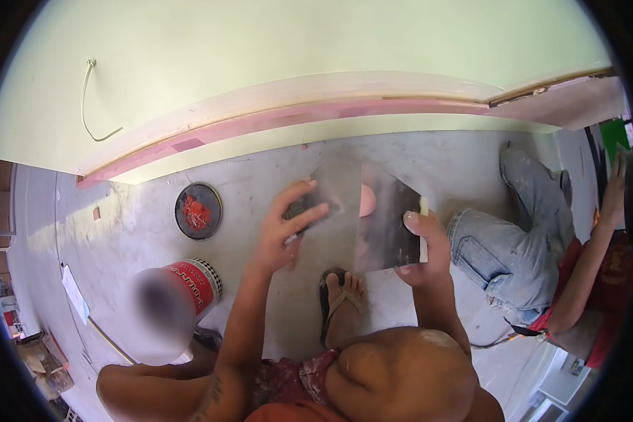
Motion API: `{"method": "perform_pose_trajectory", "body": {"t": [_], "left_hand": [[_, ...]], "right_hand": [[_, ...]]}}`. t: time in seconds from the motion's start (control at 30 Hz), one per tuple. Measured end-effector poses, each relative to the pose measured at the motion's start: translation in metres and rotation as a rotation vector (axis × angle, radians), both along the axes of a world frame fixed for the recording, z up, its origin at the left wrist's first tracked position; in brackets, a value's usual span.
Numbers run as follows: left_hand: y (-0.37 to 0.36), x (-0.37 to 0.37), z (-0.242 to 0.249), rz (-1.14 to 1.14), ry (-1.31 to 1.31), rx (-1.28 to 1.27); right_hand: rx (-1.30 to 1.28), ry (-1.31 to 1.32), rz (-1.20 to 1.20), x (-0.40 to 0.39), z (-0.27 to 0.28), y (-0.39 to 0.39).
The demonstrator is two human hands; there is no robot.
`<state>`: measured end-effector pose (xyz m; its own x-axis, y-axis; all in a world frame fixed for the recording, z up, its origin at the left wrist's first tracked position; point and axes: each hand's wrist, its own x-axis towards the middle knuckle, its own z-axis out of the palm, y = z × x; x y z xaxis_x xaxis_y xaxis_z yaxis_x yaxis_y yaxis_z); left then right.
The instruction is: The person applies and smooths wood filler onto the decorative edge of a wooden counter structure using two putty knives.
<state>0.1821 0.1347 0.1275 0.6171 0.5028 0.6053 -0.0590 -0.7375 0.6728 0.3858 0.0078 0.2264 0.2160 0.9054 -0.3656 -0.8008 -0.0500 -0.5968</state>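
My left hand [283, 228] is closed on a dark scraper [315, 211], two fingers laid along its flat blade and a brownish handle end showing below the palm. My right hand [429, 243] grips a dark flat plate [394, 235] by its pale right edge, thumb on top and fingers beneath. Pink putty [367, 201] clings near the plate's left side. The scraper is close to the left of the plate, and motion blurs the space between them. Both tools are held above the grey floor [260, 165], over my sandalled foot [346, 299].
To the left lies a round black lid [218, 224] with red paste [197, 213] on it. A red labelled tin [198, 281] stands nearer me, partly blurred. A person in jeans [506, 260] sits at right. A pink-patched strip [295, 121] runs along the pale wall [295, 42]; a cable [85, 102] hangs there.
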Motion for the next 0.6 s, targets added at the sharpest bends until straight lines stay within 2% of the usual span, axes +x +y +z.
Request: {"method": "perform_pose_trajectory", "body": {"t": [0.07, 0.1, 0.17, 0.23, 0.27, 0.33, 0.37, 0.43, 0.47, 0.53, 0.57, 0.6], "left_hand": [[-0.004, -0.005, -0.025, 0.008, -0.044, -0.324], [-0.004, 0.000, -0.028, -0.011, -0.046, -0.322], [-0.011, 0.007, -0.033, 0.067, -0.300, -0.565], [-0.017, 0.013, -0.032, 0.059, -0.299, -0.610], [-0.018, 0.015, -0.032, 0.076, -0.292, -0.643], [-0.020, 0.016, -0.036, 0.047, -0.268, -0.673], [-0.021, 0.016, -0.038, 0.032, -0.231, -0.699], [-0.024, 0.016, -0.043, 0.033, -0.203, -0.712], [-0.025, 0.016, -0.044, 0.046, -0.171, -0.722], [-0.028, 0.017, -0.045, 0.044, -0.160, -0.740], [-0.028, 0.018, -0.045, 0.046, -0.151, -0.751], [-0.028, 0.019, -0.045, 0.044, -0.150, -0.754]], "right_hand": [[0.023, -0.044, 0.016, 0.011, -0.007, -0.002], [0.040, -0.088, 0.017, 0.018, -0.013, -0.004], [0.003, -0.152, -0.075, 0.033, -0.030, -0.007], [-0.085, -0.292, -0.222, 0.057, -0.040, -0.008], [-0.086, -0.309, -0.235, 0.071, -0.036, -0.008], [-0.190, -0.569, -0.383, 0.099, -0.025, -0.002], [-0.194, -0.576, -0.391, 0.115, -0.021, 0.001], [-0.187, -1.216, -0.254, 0.145, -0.012, 0.010], [-0.194, -1.219, -0.256, 0.152, -0.007, 0.018], [-0.155, -1.898, -0.182, 0.157, 0.004, 0.034], [-0.159, -1.899, -0.182, 0.159, 0.005, 0.040], [-0.171, -2.104, -0.136, 0.160, 0.006, 0.044]]}}
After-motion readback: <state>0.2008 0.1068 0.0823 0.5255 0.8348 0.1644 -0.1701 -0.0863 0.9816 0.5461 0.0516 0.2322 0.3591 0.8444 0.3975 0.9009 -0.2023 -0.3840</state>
